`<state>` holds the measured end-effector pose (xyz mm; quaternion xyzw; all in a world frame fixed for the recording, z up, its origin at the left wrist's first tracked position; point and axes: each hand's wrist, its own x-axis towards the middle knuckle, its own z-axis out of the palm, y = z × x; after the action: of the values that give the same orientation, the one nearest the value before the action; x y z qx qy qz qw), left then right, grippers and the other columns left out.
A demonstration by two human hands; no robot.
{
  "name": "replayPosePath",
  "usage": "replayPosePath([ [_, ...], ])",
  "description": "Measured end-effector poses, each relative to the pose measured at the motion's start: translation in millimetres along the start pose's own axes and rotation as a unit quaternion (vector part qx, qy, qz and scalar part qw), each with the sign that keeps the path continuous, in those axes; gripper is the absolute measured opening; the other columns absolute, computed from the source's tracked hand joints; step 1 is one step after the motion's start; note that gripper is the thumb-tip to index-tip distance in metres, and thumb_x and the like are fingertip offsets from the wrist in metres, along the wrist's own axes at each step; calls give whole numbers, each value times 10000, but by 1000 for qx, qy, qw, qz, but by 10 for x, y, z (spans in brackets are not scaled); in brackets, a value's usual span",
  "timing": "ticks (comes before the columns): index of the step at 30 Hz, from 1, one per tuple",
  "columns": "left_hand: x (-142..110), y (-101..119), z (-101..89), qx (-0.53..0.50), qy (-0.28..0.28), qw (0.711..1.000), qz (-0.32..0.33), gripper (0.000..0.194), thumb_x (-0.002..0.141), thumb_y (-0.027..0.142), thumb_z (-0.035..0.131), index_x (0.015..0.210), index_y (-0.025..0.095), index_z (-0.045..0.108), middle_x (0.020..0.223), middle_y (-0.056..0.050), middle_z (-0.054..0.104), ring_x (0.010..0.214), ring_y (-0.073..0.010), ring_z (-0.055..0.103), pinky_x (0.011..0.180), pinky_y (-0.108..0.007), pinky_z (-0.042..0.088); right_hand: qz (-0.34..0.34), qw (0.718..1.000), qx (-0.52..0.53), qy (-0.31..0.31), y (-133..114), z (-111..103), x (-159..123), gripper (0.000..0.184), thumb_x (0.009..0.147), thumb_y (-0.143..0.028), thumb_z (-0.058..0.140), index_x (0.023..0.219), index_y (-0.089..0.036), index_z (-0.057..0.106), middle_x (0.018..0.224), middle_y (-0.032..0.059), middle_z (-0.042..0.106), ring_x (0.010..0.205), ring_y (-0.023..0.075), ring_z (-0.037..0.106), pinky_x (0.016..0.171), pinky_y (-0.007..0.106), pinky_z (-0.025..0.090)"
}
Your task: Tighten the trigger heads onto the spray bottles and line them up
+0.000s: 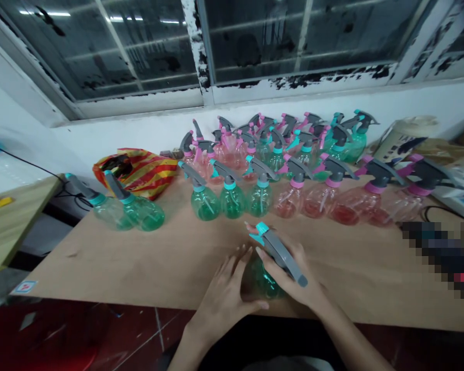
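My two hands at a translucent green spray bottle with a grey-and-turquoise trigger head (281, 253).
From here I see my right hand (297, 292) wrapped around that bottle, near the front edge of the brown surface (158, 268); my left hand (225, 289) curves along its left side, thumb and fingers parted, though I can't tell whether they press it. Beyond the bottle stands a row of clear green and pink spray bottles (290, 200); a red-and-yellow striped bag (150, 172) lies farther back, to its left.
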<state>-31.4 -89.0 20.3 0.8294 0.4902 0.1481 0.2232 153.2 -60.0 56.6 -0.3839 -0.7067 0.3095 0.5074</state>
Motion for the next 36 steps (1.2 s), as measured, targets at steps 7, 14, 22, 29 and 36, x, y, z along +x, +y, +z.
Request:
replayPosePath([
  [7,-28,-430,227,92,136,985,-45,904,826,443,697,1520,238,155,1584,-152,249,1455,-319,206,1139,-569,255,-7,999,-26,31,-32,34,8,258,868,-170,598,1117,-228,627,1026,47,711,977,191,683,838,284,537],
  [14,27,-415,389,141,189,971,-37,582,958,419,494,1453,155,340,1546,-178,328,1445,-303,250,1139,-547,273,-10,1000,-22,20,-49,-4,14,56,865,-169,622,833,-215,617,752,-22,655,701,118,666,664,210,523],
  [22,49,-351,388,154,196,967,-48,536,968,380,459,1433,127,378,1522,-199,365,1433,-314,277,1130,-550,286,4,1000,-18,-24,-9,-19,-40,327,869,-244,629,1193,-283,594,1139,43,703,1127,230,644,939,354,543],
  [29,54,-337,364,160,189,968,-45,535,967,388,454,1413,97,410,1512,-221,372,1428,-325,287,1128,-555,287,22,1000,-15,8,42,31,-99,462,854,-255,643,1303,-270,534,1365,85,583,1263,253,550,1047,426,480],
  [36,59,-333,377,162,183,969,-47,536,978,404,426,1409,85,408,1508,-236,369,1423,-331,297,1121,-564,289,43,999,4,2,32,32,-125,446,862,-236,640,1295,-279,542,1380,69,572,1273,243,541,1054,405,478],
])
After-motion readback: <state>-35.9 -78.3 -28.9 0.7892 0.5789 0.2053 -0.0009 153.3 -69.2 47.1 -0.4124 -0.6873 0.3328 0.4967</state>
